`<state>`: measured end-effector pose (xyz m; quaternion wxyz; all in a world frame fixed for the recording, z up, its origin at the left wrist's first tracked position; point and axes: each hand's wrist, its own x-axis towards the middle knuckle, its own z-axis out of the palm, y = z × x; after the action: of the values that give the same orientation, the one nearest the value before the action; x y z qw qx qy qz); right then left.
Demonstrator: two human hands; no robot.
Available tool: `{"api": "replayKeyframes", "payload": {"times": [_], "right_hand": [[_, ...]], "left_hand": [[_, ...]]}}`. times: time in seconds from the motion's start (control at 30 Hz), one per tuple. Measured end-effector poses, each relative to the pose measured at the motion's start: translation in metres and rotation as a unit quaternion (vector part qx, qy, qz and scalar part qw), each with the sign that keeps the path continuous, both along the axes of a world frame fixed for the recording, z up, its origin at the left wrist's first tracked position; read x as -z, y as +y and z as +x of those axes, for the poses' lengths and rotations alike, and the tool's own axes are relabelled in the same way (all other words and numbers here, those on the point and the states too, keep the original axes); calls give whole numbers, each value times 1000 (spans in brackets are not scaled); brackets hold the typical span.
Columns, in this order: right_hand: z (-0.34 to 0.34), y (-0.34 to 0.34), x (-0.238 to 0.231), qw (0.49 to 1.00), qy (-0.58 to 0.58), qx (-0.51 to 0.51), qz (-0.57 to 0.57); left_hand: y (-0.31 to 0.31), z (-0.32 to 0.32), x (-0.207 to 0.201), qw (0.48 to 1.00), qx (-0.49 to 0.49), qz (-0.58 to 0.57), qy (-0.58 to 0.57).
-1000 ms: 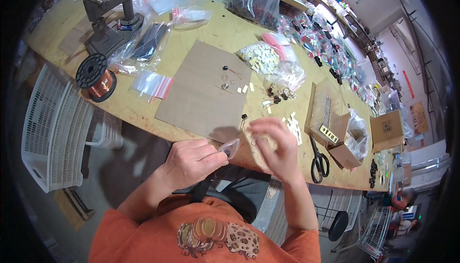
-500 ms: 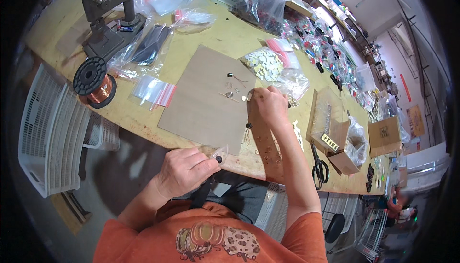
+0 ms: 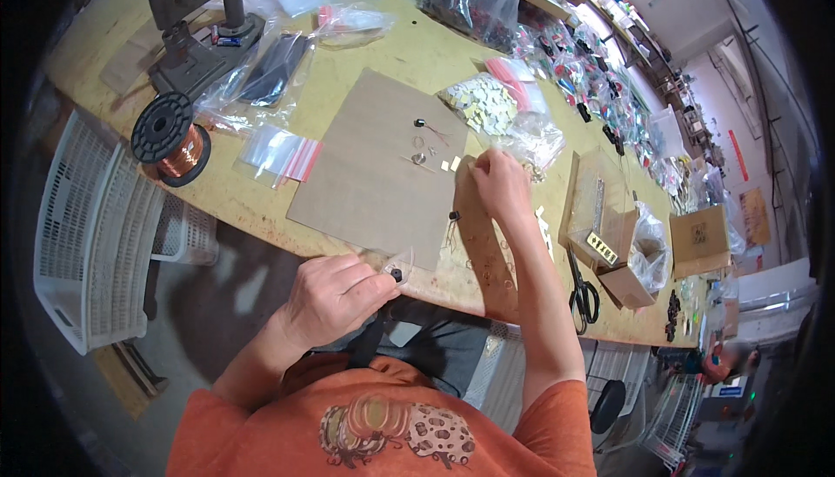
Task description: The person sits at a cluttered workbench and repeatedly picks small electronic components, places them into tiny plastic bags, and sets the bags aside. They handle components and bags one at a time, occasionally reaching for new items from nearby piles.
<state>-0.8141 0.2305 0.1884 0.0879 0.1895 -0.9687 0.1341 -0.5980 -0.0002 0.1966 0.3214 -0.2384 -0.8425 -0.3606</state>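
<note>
My left hand (image 3: 335, 297) is closed at the table's front edge, pinching a small clear plastic bag (image 3: 403, 260). A small black round part (image 3: 397, 275) shows at the bag, beside my fingertips. Over the right edge of a brown cardboard sheet (image 3: 361, 173), my right hand (image 3: 503, 183) is curled with its fingertips together; what they hold, if anything, is hidden. Just left of those fingertips lie two small pale squares (image 3: 456, 164). On the sheet are a black part with thin wires (image 3: 420, 123) and a small round metal piece (image 3: 418, 159). Another wired black part (image 3: 454, 216) lies nearer me.
A bag of pale squares (image 3: 481, 105) stands beyond my right hand. Scissors (image 3: 583, 294) and a clear plastic box (image 3: 600, 203) are at right. To the left are a copper wire spool (image 3: 178, 142), zip bags (image 3: 278, 155) and a grey hand press (image 3: 196, 51).
My right hand has moved slightly right, off a pale square that now lies beside the other on the sheet. My left hand still pinches the bag. The whole view has shifted a little.
</note>
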Motion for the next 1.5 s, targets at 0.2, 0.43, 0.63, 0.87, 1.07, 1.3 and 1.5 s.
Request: {"api": "replayKeyframes", "payload": {"times": [0.2,0.43,0.63,0.87,1.07,1.3,1.5], "right_hand": [[-5,-5,-5,1000,-11,0,17],[31,50,-79,926,-124,-34,-354],[85,141,-96,861,-107,74,-492],[123,158,-45,826,-191,95,-522],[135,116,-44,737,-245,8,-630],[183,32,-69,704,-267,-151,-641],[194,26,-62,898,-48,-147,-411]], "left_hand": [[4,-2,-8,1000,9,2,4],[-7,2,-7,1000,-4,-12,9],[-6,1,-5,1000,-1,-14,28],[18,-3,-22,999,15,-47,8],[33,-3,-27,999,16,-46,4],[61,-2,-41,997,66,-36,22],[64,1,-37,996,69,-40,36]]}}
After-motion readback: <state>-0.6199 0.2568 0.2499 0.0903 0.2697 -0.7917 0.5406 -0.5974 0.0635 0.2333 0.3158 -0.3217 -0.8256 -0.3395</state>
